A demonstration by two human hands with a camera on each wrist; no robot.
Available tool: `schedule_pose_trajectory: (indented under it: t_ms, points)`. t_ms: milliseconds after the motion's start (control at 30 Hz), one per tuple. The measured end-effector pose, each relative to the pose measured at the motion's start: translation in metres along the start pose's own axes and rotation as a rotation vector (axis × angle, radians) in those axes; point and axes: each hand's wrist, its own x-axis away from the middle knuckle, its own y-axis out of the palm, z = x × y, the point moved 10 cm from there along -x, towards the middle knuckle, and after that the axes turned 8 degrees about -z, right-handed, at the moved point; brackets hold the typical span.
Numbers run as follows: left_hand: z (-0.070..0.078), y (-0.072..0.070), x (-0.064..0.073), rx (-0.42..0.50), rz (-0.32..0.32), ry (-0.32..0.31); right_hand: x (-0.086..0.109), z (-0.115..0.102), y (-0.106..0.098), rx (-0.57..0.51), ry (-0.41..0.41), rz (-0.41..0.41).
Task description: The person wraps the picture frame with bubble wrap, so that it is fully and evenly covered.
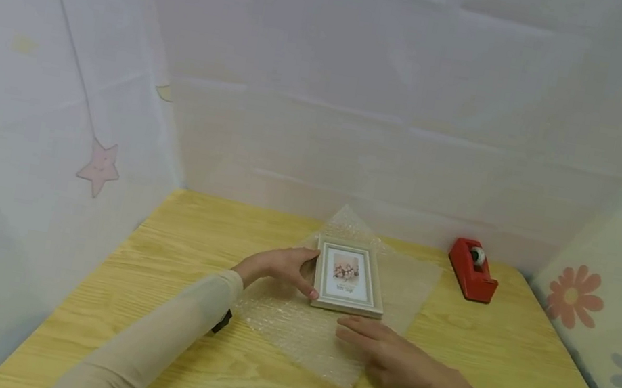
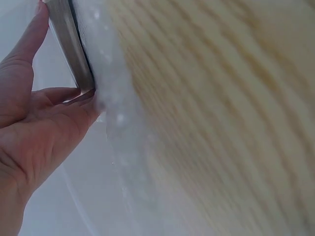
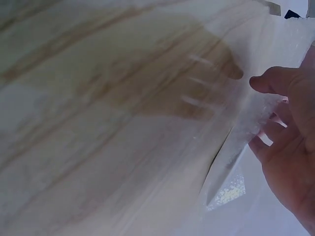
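A pale picture frame (image 1: 351, 278) with a flower print lies face up on a sheet of bubble wrap (image 1: 294, 328), which is turned with one corner toward the back. My left hand (image 1: 289, 267) grips the frame's left side, the thumb at its near left corner. In the left wrist view, the left hand (image 2: 44, 118) spans the frame's edge (image 2: 71, 46) with thumb and fingers. Over the near right part of the wrap is my right hand (image 1: 383, 354), fingers extended and holding nothing. In the right wrist view, the right hand's thumb (image 3: 270, 83) stands apart from the other fingers beside the wrap.
A red tape dispenser (image 1: 472, 270) with a roll of tape stands at the back right of the yellow wood-grain table (image 1: 207, 225). Printed cloth hangs behind the table (image 1: 389, 131) and along both sides.
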Motion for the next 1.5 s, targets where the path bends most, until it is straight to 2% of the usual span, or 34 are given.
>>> schedule_pose_trajectory:
  t_ms: [200,367,533,833,1000,1067,1233,1300,1500]
  points:
    - [0.002,0.0,0.0,0.001,0.015,-0.003,0.001,0.004,0.001,-0.115,0.052,-0.031]
    - [0.0,0.002,0.0,0.023,0.003,-0.02,0.002,0.01,0.005,-0.231,0.111,-0.076]
    - [-0.002,0.003,0.0,0.033,-0.007,-0.038,0.001,0.014,0.004,-0.302,0.131,-0.085]
    - [0.003,0.006,-0.002,0.129,-0.036,0.006,-0.001,0.03,0.006,-0.449,0.196,-0.105]
    - [0.003,0.007,-0.001,0.142,-0.037,0.011,-0.004,0.032,-0.004,-0.488,0.186,-0.079]
    - [-0.002,0.008,-0.005,0.135,-0.039,0.032,-0.006,0.034,-0.01,-0.499,0.181,-0.061]
    - [-0.004,0.009,-0.004,0.091,-0.053,-0.025,-0.009,0.04,-0.024,-0.486,0.176,-0.019]
    - [-0.002,0.008,0.002,0.071,-0.056,-0.079,-0.01,0.042,-0.03,-0.487,0.178,-0.005]
    - [-0.003,0.006,0.002,0.021,-0.06,-0.13,-0.012,0.054,-0.041,-0.481,0.211,0.019]
